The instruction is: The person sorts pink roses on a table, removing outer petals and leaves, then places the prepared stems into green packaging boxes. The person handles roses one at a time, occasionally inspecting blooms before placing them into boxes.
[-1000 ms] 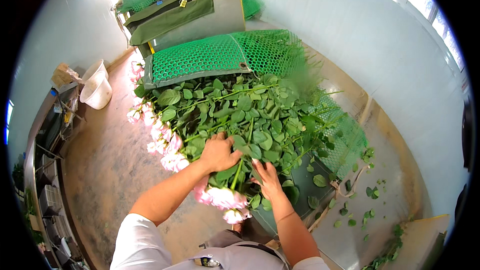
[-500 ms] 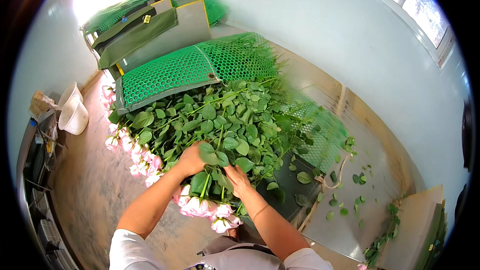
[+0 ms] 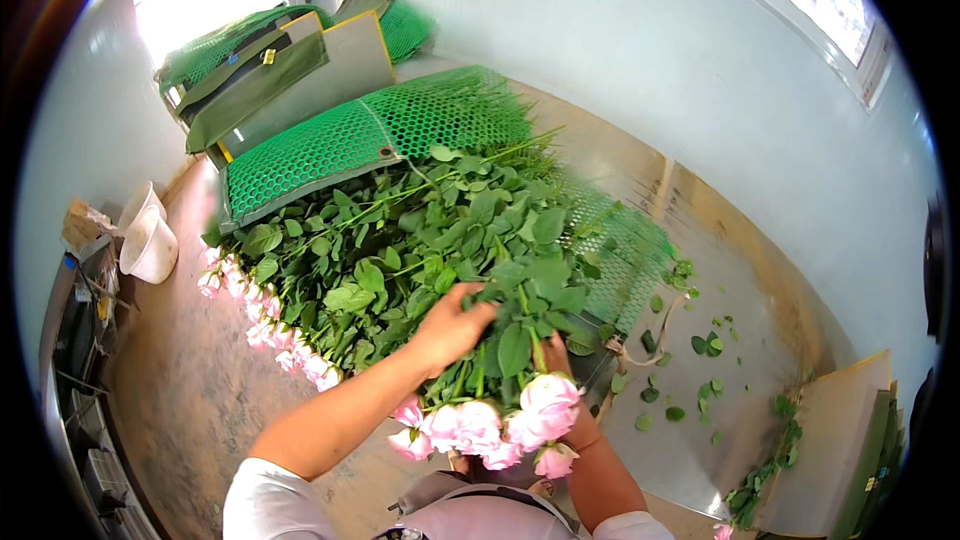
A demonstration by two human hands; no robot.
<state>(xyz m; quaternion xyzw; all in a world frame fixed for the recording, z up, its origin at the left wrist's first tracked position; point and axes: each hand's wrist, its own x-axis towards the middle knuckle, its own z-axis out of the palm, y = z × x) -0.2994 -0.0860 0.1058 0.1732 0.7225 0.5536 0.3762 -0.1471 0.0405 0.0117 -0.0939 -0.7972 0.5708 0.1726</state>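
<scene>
A big pile of leafy pink roses (image 3: 400, 270) lies in front of me, with blooms toward the left and near side. My right hand (image 3: 560, 365) is closed round rose stems at the near right, partly hidden by leaves and pink blooms (image 3: 475, 427). A leafy rose stands raised in that grip, its large bloom (image 3: 549, 406) in front of my wrist. My left hand (image 3: 452, 325) is just left of it, fingers curled in among the leaves and stems; its fingertips are partly covered. Green mesh (image 3: 320, 148) with a grey edge lies over the far part of the pile.
Folded mesh and olive-edged panels (image 3: 290, 90) stand at the far left. White buckets (image 3: 150, 245) stand on the floor at left. Loose leaves (image 3: 675, 413) are scattered on the grey table (image 3: 660, 460) at right, near another panel (image 3: 825, 450). A pale wall (image 3: 600, 50) runs behind.
Both hands have moved to the right. The roses in my right hand have come up and right with it, and their blooms are nearer. The view has shifted slightly.
</scene>
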